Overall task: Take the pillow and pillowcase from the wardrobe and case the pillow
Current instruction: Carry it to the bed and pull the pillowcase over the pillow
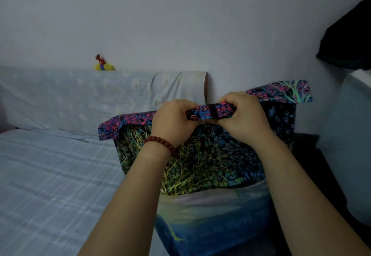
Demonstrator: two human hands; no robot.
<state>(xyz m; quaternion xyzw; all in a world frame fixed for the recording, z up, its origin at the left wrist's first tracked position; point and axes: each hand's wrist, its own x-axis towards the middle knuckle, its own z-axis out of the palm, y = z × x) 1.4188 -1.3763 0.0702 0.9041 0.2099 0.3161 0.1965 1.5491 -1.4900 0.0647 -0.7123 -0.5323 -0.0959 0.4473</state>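
The fingers (pixel 226 122) of both hands are pinching a folded strip of the pillowcase (pixel 200 161) at its top edge, left hand (pixel 172 123) and right hand (pixel 246 118) nearly touching. The pillowcase is standing upright at the edge of the bed (pixel 50 175). A pale layer, possibly the pillow, is showing below the print. Casing appears largely done; closing the opening is remaining.

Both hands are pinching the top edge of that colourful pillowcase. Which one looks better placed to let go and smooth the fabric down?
Probably the left hand. It grips only the end of the folded edge, and the pillowcase front lies open just below its wrist. The right hand wraps the edge more fully.
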